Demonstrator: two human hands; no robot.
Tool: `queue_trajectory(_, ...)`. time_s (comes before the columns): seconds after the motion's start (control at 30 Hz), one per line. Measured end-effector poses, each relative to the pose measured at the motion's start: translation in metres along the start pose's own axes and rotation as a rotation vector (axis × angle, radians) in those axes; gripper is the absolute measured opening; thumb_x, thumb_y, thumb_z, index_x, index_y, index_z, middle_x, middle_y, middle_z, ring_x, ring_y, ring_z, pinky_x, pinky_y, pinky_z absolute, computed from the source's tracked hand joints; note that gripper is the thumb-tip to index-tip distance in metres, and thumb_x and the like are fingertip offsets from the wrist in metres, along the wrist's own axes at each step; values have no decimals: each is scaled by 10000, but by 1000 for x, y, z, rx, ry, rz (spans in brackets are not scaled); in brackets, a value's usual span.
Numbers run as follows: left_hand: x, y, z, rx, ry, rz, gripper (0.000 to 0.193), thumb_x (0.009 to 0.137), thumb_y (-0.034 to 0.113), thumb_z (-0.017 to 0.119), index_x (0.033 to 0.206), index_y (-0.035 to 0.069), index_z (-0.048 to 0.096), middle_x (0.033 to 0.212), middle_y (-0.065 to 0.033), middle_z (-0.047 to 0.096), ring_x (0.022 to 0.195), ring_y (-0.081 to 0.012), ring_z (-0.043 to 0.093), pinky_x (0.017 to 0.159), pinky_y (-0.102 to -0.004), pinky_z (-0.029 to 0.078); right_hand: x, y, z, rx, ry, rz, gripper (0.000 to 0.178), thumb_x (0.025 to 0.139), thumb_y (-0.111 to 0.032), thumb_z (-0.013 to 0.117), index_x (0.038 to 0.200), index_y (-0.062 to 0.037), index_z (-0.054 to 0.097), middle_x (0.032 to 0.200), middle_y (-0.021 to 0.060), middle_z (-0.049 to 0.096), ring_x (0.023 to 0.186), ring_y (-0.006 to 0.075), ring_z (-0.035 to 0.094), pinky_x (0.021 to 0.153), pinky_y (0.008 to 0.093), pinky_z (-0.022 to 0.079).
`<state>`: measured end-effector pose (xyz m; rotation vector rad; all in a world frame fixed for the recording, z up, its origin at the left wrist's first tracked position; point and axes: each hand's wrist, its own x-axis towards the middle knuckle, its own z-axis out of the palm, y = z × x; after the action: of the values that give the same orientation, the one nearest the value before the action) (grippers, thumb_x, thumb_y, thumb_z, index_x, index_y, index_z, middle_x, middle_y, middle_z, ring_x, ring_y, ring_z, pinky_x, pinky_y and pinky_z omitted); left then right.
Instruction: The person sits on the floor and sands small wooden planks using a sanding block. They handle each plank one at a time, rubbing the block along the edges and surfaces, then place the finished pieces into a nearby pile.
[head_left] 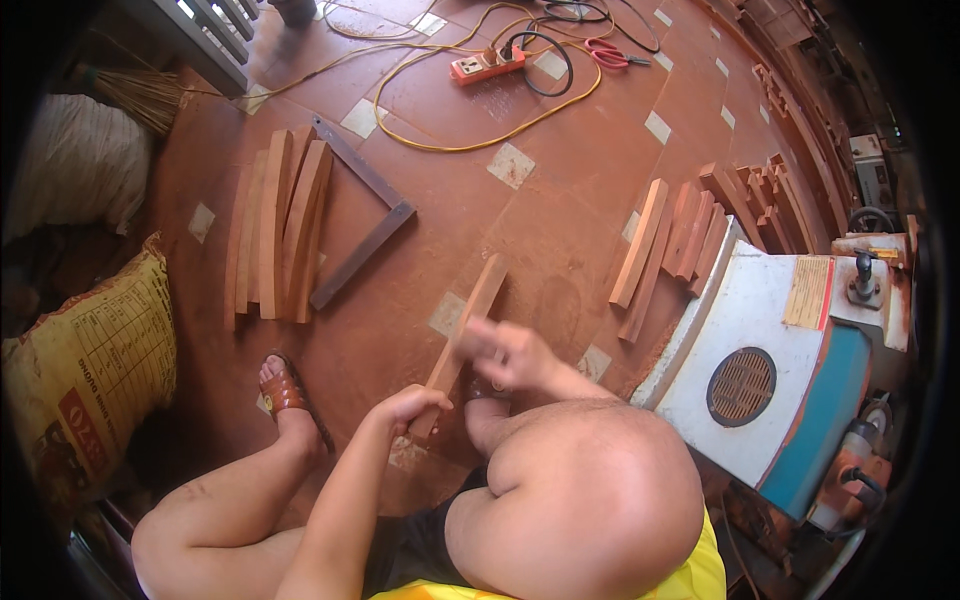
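A reddish-brown wooden bar [482, 298] slants up and away from me between my knees. My left hand [412, 405] is closed round its near end. Partway along the bar, my right hand [515, 355] is at its right side, the fingers smeared by motion. Whether those fingers press on the wood or hold something small cannot be made out. The far end of the bar shows bare above my right hand.
Wooden bars [272, 230] lie left beside a dark angled frame [375, 190]. More wooden pieces [640, 245] lie right, near a white and teal machine [730, 330]. Farther off are an orange power strip [487, 66], a yellow cable [440, 149] and red-handled scissors [612, 54]. A yellow sack [100, 350] stands left.
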<state>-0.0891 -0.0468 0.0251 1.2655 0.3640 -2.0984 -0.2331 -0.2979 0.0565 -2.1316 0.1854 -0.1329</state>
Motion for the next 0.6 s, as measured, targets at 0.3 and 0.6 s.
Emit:
queue_trajectory(0.3, -25, 13, 14, 69, 115, 3, 159, 881, 187, 757, 905, 45, 690, 738, -61, 643, 583, -183, 642, 547, -340, 544, 13, -25, 8, 72, -267, -86, 726, 863, -264, 833, 1534, -127, 590, 1126, 203, 766, 958, 370, 758, 880, 436, 629)
queue_trajectory(0.6, -42, 43, 28, 269, 292, 23, 145, 836, 165, 730, 816, 27, 689, 648, -70, 597, 509, -208, 595, 442, -364, 430, 23, 4, -4, 25, 136, 33, 714, 878, -227, 817, 1537, -87, 578, 1125, 239, 767, 1016, 376, 769, 904, 448, 629)
